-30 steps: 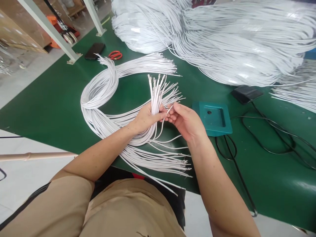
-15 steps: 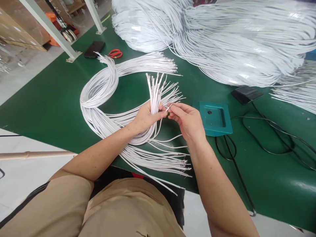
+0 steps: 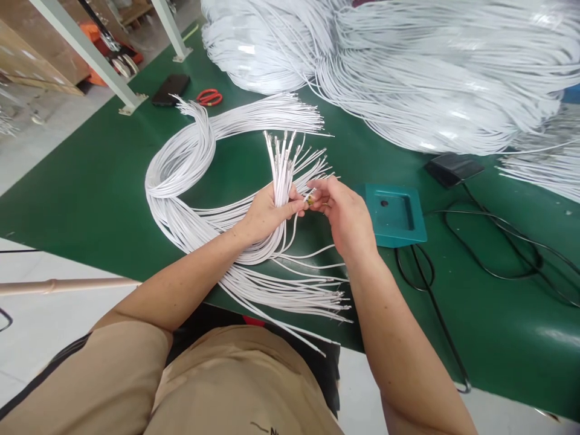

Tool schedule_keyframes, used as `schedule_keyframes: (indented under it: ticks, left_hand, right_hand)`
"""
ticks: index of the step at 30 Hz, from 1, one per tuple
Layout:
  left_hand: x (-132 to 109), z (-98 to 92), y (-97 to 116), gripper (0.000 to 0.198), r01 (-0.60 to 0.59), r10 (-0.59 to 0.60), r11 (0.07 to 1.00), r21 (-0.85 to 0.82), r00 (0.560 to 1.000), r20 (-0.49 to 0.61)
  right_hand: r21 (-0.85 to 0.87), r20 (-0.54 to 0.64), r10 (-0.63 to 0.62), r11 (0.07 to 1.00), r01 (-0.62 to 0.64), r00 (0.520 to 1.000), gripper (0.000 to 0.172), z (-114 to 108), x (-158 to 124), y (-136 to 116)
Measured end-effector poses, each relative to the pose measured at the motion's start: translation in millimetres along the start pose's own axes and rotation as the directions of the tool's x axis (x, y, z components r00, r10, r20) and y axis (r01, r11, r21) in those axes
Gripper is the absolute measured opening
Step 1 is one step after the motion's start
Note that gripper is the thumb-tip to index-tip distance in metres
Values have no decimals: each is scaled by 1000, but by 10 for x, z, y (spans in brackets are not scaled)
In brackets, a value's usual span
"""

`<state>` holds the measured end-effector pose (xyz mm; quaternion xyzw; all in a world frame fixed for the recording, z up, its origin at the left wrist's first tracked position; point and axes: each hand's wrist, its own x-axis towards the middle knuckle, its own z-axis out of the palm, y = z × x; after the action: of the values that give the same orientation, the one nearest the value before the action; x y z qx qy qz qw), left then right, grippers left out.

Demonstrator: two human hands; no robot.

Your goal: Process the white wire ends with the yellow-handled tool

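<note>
My left hand [image 3: 267, 211] is closed around an upright bundle of white wires [image 3: 281, 172], whose metal-tipped ends fan out above the fist. Between its thumb and forefinger, one single white wire end [image 3: 310, 195] sticks out to the right. My right hand [image 3: 347, 211] meets that wire end, with its fingers bent about the tip. A small yellowish spot shows by these fingertips, too small to name. Under both forearms and to the left lies a looped hank of white wires [image 3: 174, 166], its loose ends spread to the right.
Large heaps of white wire [image 3: 430, 78] cover the back of the green table [image 3: 90, 175]. Red-handled scissors [image 3: 209, 97] lie beside a black flat object [image 3: 170, 90]. On the right are a teal tray-like device [image 3: 419, 232], a black box [image 3: 453, 169] and black cables [image 3: 489, 278].
My right fingers have shifted up slightly and loosened around the wire tip, so more of it shows. The left hand keeps its hold on the bundle. The view has shifted slightly.
</note>
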<state>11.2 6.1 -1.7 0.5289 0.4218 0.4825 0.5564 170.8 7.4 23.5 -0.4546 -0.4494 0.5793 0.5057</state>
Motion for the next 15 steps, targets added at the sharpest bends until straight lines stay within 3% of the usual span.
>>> schedule_keyframes:
  ticks: [5,15]
  left_hand:
    - [-6,20,35,28,26,-26,998,-54,1000,2]
    - [-12,31,67,33,39,-36,993,-110,999,32]
  right_hand:
    - [38,22,12,999,-13,1000,39,19,-23,7]
    - [13,38,-5,1000,4,999,28,-15,-29,0]
